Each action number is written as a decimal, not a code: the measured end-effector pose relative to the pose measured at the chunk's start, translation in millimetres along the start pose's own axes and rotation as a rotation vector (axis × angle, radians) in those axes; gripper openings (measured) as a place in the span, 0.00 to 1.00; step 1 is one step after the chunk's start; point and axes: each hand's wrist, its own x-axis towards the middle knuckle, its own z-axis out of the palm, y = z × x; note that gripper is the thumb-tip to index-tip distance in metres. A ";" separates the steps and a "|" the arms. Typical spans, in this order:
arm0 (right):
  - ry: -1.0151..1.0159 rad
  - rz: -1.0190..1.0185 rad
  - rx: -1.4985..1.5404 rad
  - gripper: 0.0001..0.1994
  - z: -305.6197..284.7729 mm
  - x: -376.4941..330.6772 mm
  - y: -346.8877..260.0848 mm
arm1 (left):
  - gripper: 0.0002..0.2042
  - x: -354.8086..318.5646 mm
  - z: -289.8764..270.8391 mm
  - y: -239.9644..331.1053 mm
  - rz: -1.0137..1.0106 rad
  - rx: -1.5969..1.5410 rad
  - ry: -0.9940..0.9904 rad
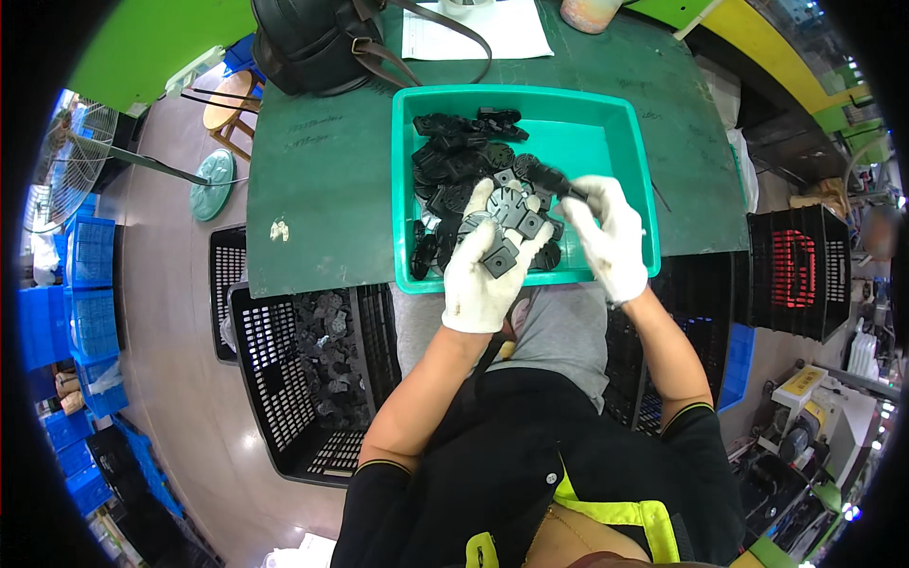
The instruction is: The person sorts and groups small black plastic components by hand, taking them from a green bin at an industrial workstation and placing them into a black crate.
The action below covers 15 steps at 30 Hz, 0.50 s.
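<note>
My left hand [476,292], in a white glove, is closed around several black plastic parts [508,210] with round slotted ends and square ends. It is over the near side of a green plastic tray [530,94]. My right hand [615,241], gloved too, pinches a dark plastic part [546,176] between thumb and fingers, just right of the left hand. More black parts [453,156] lie heaped in the tray's left half, partly hidden by my left hand. The tray's right half shows its bare green bottom.
The tray stands on a dark green table [322,199]. At its far side are a black backpack [308,47], white paper [521,36] and a cup-like container [589,13]. A black crate [268,355] of grey-black parts stands below left, another crate [831,275] at right. A fan [76,170] is far left.
</note>
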 end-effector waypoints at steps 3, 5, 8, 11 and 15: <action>0.051 -0.224 -0.052 0.12 8.9 -11.3 -11.6 | 0.24 0.4 3.7 -1.5 0.021 -0.015 -0.045; 0.076 -0.223 -0.016 0.12 15.7 -14.8 -15.6 | 0.25 -0.7 7.2 -1.1 0.034 0.004 -0.042; 0.159 0.121 0.351 0.11 23.5 -16.8 -25.8 | 0.26 -2.9 7.9 1.0 0.005 0.027 -0.039; 0.167 0.223 0.530 0.09 26.8 -17.6 -24.7 | 0.27 -1.2 4.9 -0.2 0.018 0.022 -0.060; 0.034 -0.108 -0.055 0.04 27.9 -20.5 -15.0 | 0.28 -4.1 1.1 1.0 0.010 0.018 -0.051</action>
